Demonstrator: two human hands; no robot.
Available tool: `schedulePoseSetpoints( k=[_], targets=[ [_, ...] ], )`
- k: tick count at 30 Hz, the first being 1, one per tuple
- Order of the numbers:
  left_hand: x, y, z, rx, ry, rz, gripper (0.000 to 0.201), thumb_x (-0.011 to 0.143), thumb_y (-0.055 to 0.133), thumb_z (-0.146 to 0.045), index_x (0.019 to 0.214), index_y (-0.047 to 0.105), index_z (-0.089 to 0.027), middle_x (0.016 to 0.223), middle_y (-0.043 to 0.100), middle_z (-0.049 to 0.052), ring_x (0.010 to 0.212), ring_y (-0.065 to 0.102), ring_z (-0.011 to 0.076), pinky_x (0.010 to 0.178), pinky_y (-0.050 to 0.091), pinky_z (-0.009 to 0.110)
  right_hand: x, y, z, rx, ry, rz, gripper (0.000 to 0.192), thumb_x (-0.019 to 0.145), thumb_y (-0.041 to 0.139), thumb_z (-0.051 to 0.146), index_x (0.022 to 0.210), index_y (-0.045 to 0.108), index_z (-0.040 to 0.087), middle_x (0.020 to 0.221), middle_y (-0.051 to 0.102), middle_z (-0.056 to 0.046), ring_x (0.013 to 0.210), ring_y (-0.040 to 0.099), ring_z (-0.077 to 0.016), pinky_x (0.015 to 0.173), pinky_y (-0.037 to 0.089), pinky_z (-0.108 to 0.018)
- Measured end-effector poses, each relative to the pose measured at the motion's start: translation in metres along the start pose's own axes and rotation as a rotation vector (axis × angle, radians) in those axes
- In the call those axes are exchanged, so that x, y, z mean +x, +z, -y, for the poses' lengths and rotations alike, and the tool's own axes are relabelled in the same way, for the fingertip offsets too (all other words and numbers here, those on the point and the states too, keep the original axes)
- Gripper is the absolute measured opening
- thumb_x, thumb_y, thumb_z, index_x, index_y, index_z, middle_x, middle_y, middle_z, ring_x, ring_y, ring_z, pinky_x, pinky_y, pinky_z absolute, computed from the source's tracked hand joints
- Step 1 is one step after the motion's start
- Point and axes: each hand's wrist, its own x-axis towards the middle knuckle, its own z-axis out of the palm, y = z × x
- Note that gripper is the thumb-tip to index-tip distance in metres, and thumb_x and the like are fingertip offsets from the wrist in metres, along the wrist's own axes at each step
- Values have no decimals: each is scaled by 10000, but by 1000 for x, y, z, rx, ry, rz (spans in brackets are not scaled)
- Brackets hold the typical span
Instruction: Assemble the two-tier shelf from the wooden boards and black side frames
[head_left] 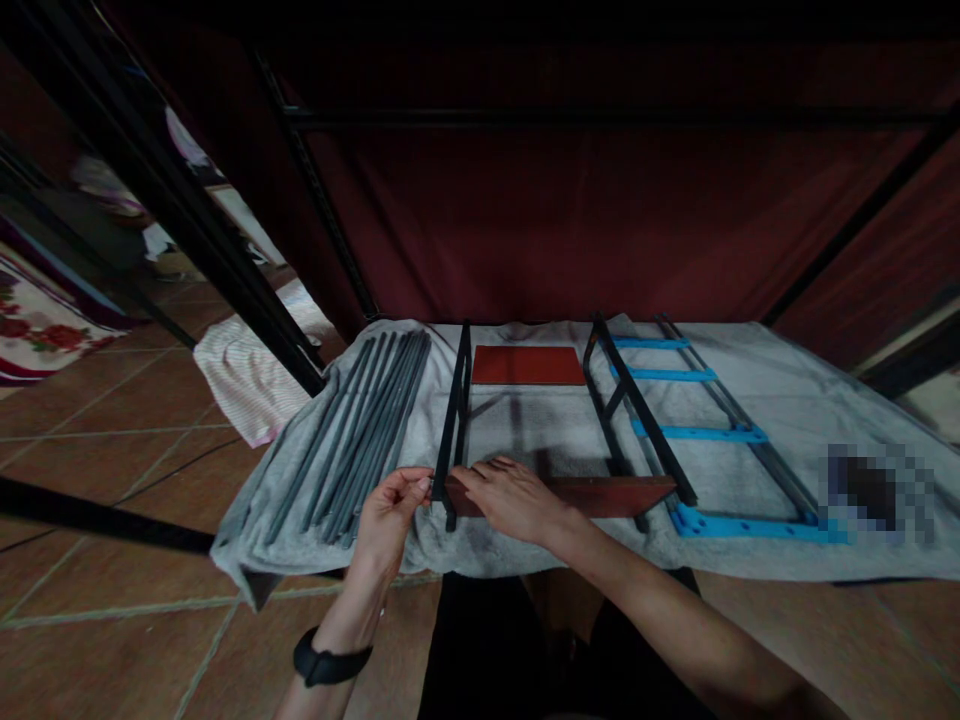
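My left hand pinches at the outer side of a dark side frame, near its front end. What sits between its fingertips is too small to make out. My right hand lies over the left end of a reddish-brown board, its fingers wrapped over the top edge against the frame. The board spans from this frame to a second dark side frame on the right. Between the frames, farther back, a flat orange-red panel rests on the grey cloth.
Several grey tubes lie bundled on the grey cloth at left. Right of the frames are grey rails with blue crosspieces and a pixelated dark object. Black metal posts and a dark red backdrop surround the surface.
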Motion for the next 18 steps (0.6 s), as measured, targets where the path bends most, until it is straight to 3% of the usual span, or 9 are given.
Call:
schedulePoseSetpoints(
  k=[3,8,15,18],
  targets=[
    [-2,1,-1,-66,-44,-25,466,637,831,-449,986,708,-168,834,683,16,700,581,121,637,479,232,-1,1,-1,-15,-14,-29,383,957,413,141,1332,473,186,1089,671,-87,1003,628,-207,933,448,-363],
    [-1,2,2,-24,-42,-60,415,615,834,-488,783,678,-141,600,593,-29,522,471,74,516,385,198,-9,3,-4,-22,-27,-75,394,952,432,125,1343,466,169,1087,660,-83,1034,606,-204,984,428,-373],
    [-5,3,-4,-60,-44,-61,456,638,830,-449,962,694,-157,721,655,-4,631,554,104,579,438,208,-33,0,-12,-37,39,-167,394,961,460,143,1352,464,187,1153,645,-86,1068,593,-192,1054,395,-388],
    [-6,4,-3,-40,-61,-64,421,653,812,-478,885,691,-148,660,629,-9,573,521,95,545,410,208,-45,-4,-16,-24,72,-165,375,981,437,168,1354,465,202,1150,646,-77,1083,595,-189,1092,365,-409]
  ],
)
